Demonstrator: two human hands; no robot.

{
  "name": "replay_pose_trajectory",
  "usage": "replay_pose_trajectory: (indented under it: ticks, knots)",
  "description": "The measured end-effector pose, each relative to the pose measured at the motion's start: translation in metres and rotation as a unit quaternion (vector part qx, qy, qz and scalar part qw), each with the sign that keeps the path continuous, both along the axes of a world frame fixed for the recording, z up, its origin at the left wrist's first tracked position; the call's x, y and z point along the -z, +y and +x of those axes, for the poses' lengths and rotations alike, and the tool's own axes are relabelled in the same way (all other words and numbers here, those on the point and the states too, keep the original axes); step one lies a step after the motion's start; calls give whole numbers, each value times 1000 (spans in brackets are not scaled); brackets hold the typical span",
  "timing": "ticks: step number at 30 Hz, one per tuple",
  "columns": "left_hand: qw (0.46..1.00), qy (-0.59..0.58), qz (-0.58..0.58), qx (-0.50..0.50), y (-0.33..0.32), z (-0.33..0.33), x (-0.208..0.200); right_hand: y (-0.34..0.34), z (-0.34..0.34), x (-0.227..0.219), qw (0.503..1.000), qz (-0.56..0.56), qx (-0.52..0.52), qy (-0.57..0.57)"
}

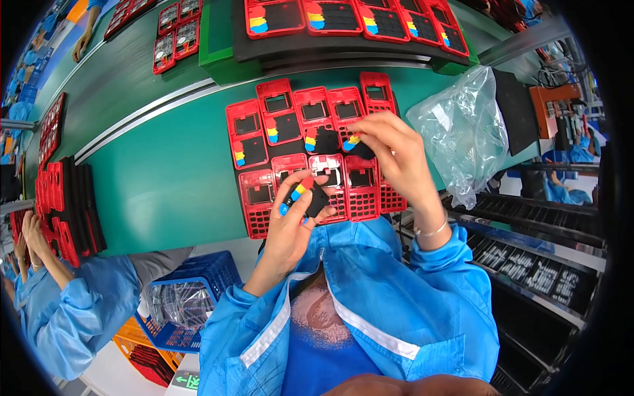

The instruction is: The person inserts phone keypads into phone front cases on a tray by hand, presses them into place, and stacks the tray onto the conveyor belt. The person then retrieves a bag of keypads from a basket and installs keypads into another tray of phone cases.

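black sheet (pixel 362 151), coloured strip along one edge, sits at the fingertips of the right hand (pixel 399 155); thumb and index finger narrow to a pinch at the strip. left hand (pixel 285 230): fingers curled around a small stack of similar sheets (pixel 319 202), count unclear.

location: sheet at the lower half of a red housing (pixel 345 103), fourth from left in the far row; contact with it hidden by the fingers.

step, judged: laying the sheet into the housing. next move seems to call for squaring it to the recess, pressing flat, then releasing.

orientation: strip at the sheet's left, slanting, blue end nearer the person; black part toward right and near side. its long axis is partly covered, cannot tell. stack's strip runs diagonally, red end far right, blue end near left. housing's long axis runs away from the person, window end far.

outward: green bench (pixel 158 191) beneath; clear plastic bag (pixel 456 112) to the right; beyond, a black board (pixel 317 46) bearing more housings; at left, a co-worker's hands (pixel 36 236) near other red parts
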State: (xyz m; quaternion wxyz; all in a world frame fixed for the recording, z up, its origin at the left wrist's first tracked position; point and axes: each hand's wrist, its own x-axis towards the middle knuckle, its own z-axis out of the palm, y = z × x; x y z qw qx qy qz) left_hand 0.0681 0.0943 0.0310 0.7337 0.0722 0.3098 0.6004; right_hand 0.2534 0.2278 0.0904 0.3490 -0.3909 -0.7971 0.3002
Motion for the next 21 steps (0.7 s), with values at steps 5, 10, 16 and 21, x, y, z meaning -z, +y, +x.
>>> replay_pose_trajectory:
  ticks: [5, 10, 16, 21]
  knots:
    - [999, 39, -5, -11, 3, 2, -3, 38, 14, 37, 976, 17, -104, -189]
    - [998, 60, -11, -9, 0, 3, 0, 46, 20, 63, 979, 89, -73, -171]
    - [997, 69, -21, -11, 1, 3, 2, 41, 12, 68, 981, 150, -36, -115]
    - [998, 67, -19, -6, 3, 5, 1, 30, -11, 61, 964, 183, -42, -188]
